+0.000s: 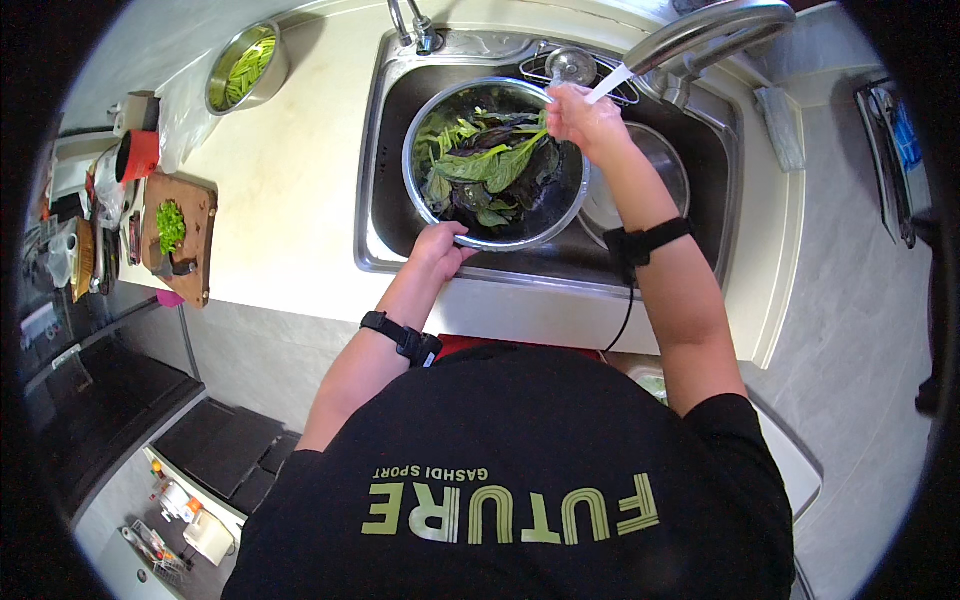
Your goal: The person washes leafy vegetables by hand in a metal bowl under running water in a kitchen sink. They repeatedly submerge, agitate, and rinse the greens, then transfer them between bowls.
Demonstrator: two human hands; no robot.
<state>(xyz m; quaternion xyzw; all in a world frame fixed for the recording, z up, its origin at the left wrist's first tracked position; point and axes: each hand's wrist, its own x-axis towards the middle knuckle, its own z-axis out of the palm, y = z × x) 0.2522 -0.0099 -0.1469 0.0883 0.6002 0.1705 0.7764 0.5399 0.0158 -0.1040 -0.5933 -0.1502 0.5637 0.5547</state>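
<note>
A large metal bowl (495,241) sits in the sink, holding dark green and purplish leafy greens (487,165) in what looks like water. At its near left rim is my left hand (441,251), thumb over the edge and fingers below. My right hand (586,120) is at the bowl's upper right rim, directly under water running from the faucet (705,34). Its fingers are curled, and whether they grip the rim or anything else is hard to see. Partly hidden behind my right forearm, a second round metal vessel (660,161) lies in the sink.
The steel sink (367,217) is set in a pale countertop (292,187). A metal pot (262,88) of cut green pieces stands at the back left. Farther left, a wooden cutting board (196,225) bears chopped greens (171,225) and a dark-bladed knife (180,266). A drain strainer (571,66) sits behind the bowl.
</note>
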